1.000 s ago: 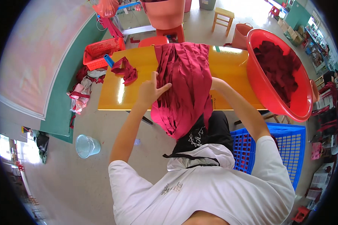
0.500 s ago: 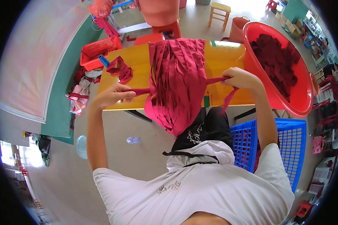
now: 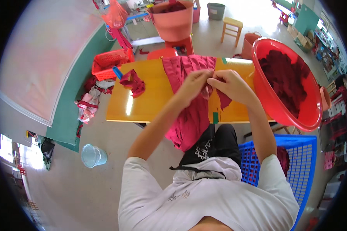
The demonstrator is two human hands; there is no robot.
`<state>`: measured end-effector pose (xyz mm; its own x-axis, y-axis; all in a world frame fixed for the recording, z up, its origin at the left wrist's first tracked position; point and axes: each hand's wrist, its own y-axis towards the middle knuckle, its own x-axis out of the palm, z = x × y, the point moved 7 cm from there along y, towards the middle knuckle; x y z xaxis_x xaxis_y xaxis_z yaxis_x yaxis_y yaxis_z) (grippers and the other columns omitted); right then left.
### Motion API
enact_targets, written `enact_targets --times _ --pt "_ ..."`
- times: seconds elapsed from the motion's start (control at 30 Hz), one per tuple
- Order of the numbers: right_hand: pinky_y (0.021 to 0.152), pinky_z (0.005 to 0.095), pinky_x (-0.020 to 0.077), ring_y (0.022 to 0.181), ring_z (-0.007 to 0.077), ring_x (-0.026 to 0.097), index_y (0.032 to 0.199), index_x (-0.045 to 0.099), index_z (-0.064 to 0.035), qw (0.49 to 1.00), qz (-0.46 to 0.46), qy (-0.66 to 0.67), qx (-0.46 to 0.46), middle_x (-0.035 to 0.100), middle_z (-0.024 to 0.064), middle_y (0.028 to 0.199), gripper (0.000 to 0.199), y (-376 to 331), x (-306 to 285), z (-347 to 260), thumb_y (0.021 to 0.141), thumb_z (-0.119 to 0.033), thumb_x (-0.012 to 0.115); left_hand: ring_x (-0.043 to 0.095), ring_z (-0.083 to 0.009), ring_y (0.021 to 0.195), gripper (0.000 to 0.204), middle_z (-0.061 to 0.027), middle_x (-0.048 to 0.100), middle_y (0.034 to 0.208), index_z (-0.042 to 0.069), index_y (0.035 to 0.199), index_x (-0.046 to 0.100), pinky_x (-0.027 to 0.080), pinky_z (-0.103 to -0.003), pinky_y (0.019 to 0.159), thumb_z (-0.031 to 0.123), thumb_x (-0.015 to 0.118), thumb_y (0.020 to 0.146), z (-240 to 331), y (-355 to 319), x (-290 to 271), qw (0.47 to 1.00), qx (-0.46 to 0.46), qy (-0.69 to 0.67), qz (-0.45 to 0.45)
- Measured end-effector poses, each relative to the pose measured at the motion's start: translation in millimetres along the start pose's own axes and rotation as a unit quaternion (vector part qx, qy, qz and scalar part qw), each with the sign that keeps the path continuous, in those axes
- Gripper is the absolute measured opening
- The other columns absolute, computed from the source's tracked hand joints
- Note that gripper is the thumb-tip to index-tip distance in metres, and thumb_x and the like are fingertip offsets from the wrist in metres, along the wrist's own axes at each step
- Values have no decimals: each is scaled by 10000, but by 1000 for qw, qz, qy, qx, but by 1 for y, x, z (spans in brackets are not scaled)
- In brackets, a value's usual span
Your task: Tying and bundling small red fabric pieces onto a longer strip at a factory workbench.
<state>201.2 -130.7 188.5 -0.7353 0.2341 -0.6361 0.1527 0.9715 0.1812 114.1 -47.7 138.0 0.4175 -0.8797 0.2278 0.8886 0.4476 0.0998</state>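
A thick bundle of dark pink fabric strips (image 3: 189, 129) lies across the yellow table (image 3: 152, 101), its near end hanging over the front edge above my lap. My left hand (image 3: 194, 86) and my right hand (image 3: 231, 84) meet over the bundle, fingers pinched together. Between them is a narrow fabric strip (image 3: 223, 101), whose loose end droops from beneath my right hand. The exact crossing of the strip at my fingertips is hidden. A small crumpled piece of fabric (image 3: 133, 82) rests on the table to the left, beside a blue handle (image 3: 117, 72).
At the right, a large red basin (image 3: 258, 82) holds dark red fabric. Below it is a blue crate (image 3: 302, 161) with more fabric. A red basket (image 3: 100, 69) stands left of the table; a pink bucket (image 3: 173, 25) and wooden stool (image 3: 233, 23) are behind. A light-blue bucket (image 3: 94, 156) stands on the floor.
Both hands have come inward from the bundle's sides and met on top of it, bringing the strip's ends together. The bundle looks drawn in at the middle.
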Motion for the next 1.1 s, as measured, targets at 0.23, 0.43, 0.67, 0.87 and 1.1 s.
enact_targets --times 0.23,0.43,0.67,0.87,1.1 --pt "560 185 402 634 8 504 824 648 -10 971 28 231 48 544 -39 686 235 -7 -8 -1 967 -195 623 399 -36 491 157 56 489 654 112 1094 574 295 -197 433 201 460 1033 -18 -14 -18 996 -87 -13 30" --pt "580 271 448 631 79 540 844 665 51 969 175 169 -45 599 27 644 278 17 -23 -21 877 -225 684 380 3 515 333 94 502 707 117 1213 555 246 -181 441 63 556 884 5 -12 -17 998 -20 -2 51" --pt "844 291 474 891 189 638 938 707 13 977 115 100 -147 667 111 983 250 21 1 -34 876 -227 671 496 -64 642 175 47 576 758 2 905 633 393 -232 600 143 555 975 15 -18 -22 965 117 205 117" --pt "860 259 476 927 123 606 1118 693 -7 969 38 223 -100 655 41 1060 232 25 18 -11 944 -146 627 397 -23 615 434 53 514 721 97 782 560 294 -211 542 398 410 1057 14 -21 -33 962 96 217 135" --pt "718 253 478 751 90 584 1034 713 16 971 -70 225 -41 648 26 775 215 25 26 12 874 -126 687 458 -89 708 400 5 471 730 60 772 479 378 -250 657 298 390 1081 29 -26 -23 936 192 269 121"
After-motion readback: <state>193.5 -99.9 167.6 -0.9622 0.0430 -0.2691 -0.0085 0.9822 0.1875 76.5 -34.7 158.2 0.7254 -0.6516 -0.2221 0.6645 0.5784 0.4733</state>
